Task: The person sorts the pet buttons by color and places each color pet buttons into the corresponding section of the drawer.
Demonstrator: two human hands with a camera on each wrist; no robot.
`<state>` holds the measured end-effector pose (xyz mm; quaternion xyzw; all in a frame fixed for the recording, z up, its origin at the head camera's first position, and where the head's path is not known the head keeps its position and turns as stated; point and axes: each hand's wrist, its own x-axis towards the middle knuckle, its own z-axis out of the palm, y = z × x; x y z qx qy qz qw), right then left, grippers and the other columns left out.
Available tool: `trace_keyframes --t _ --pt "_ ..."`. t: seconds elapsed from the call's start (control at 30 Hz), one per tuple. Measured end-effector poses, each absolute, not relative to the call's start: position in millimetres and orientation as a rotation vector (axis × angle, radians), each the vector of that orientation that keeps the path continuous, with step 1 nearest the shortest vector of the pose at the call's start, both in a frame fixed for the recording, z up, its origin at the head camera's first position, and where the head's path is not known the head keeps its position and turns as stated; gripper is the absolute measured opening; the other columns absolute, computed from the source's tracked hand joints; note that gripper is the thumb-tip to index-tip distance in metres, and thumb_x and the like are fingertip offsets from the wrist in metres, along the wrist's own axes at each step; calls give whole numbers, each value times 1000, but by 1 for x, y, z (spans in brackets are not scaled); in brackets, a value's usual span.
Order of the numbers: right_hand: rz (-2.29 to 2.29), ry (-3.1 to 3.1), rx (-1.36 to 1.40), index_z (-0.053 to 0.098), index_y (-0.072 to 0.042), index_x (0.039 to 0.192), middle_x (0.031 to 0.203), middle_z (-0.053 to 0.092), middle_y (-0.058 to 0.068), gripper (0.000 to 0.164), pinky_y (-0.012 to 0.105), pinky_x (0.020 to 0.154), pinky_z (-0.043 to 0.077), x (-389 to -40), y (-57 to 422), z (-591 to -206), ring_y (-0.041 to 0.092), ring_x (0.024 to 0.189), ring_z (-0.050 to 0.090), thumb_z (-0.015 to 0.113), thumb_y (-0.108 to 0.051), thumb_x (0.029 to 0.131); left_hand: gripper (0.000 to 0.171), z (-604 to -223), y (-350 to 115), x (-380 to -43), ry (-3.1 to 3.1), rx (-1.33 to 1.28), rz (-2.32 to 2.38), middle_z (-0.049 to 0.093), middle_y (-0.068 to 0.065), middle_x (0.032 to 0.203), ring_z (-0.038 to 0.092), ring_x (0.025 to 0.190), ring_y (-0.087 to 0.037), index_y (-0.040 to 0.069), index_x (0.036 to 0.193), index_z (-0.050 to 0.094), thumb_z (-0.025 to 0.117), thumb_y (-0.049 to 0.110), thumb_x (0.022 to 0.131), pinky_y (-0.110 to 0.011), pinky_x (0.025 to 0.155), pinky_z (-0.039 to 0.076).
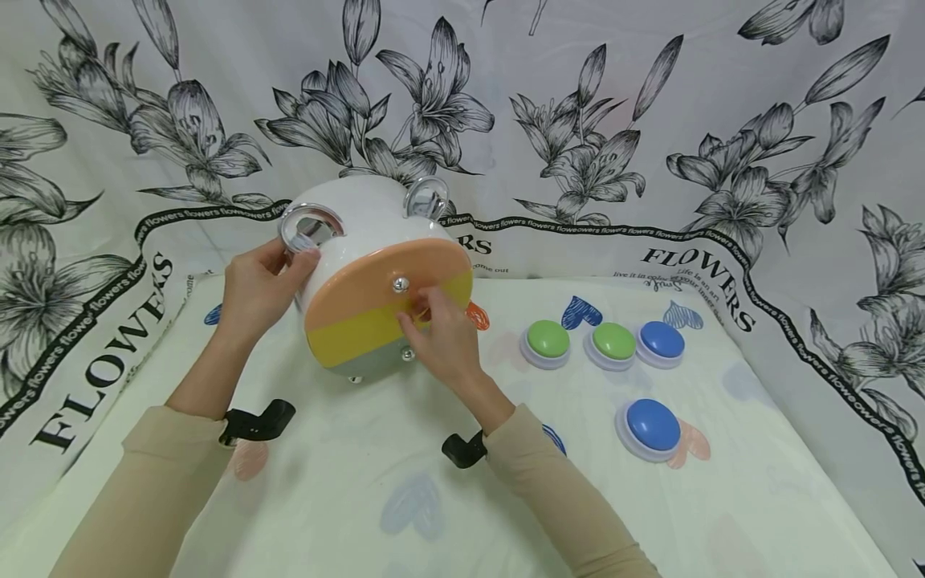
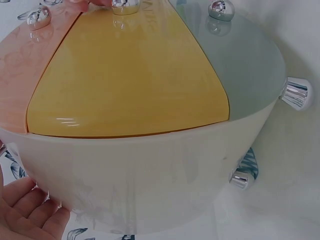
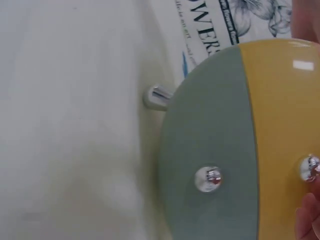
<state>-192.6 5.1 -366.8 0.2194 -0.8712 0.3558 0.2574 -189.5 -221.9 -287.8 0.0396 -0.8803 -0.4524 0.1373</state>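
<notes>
A white rounded storage box (image 1: 361, 201) with silver ears stands tilted left of centre. Its oval front has an orange drawer (image 1: 354, 281), a yellow drawer (image 1: 354, 335) and a grey-green drawer (image 1: 376, 367), each with a silver knob. With thumb and fingers, my left hand (image 1: 260, 285) holds the box's upper left side by the left ear (image 1: 291, 229). My right hand (image 1: 451, 333) pinches at the yellow drawer's knob (image 3: 310, 168), which my fingers hide in the head view. In the left wrist view, the yellow drawer's edge lies close along the white body.
To the right lie two green push buttons (image 1: 548, 340) (image 1: 613, 342) and two blue ones (image 1: 661, 340) (image 1: 654, 426), all on white bases. A pale cloth with printed hearts covers the table (image 1: 325, 498). Behind hangs a flower-patterned curtain (image 1: 549, 185).
</notes>
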Motion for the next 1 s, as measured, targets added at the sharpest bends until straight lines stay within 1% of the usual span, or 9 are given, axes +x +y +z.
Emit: trace_keyframes --t 0.2,0.43,0.63,0.83,1.0 --pt "967 -2419 549 54 -14 96 84 61 -6 23 18 59 48 -192 6 -383 9 76 60 65 -30 83 62 -287 -220 -189 -2555 128 -1289 58 -11 124 46 113 -20 11 133 51 50 54 87 -43 93 47" --pt "980 -2418 537 53 -15 97 83 60 -6 26 17 56 46 -191 2 -393 9 74 59 67 -30 81 63 -286 -219 -189 -2551 134 -1302 56 -12 126 46 117 -23 10 133 50 50 53 87 -43 94 47" --pt "970 -2364 494 52 -12 93 76 60 -4 31 19 53 45 -189 -6 -393 8 67 57 71 -30 78 63 -286 -219 -189 -2544 136 -1313 55 -12 129 46 121 -25 10 134 49 51 52 87 -42 94 46" --pt "921 -2348 446 50 -12 86 70 60 -4 25 17 44 39 -189 -11 -389 7 56 54 69 -28 79 63 -287 -220 -190 -2541 139 -1312 54 -12 130 46 123 -26 10 134 50 52 52 87 -42 95 45" --pt "903 -2353 447 48 -12 83 68 58 -4 25 15 43 36 -189 -12 -388 7 53 52 69 -26 78 63 -286 -221 -189 -2544 135 -1310 55 -12 129 45 123 -25 10 133 51 52 53 86 -43 96 45"
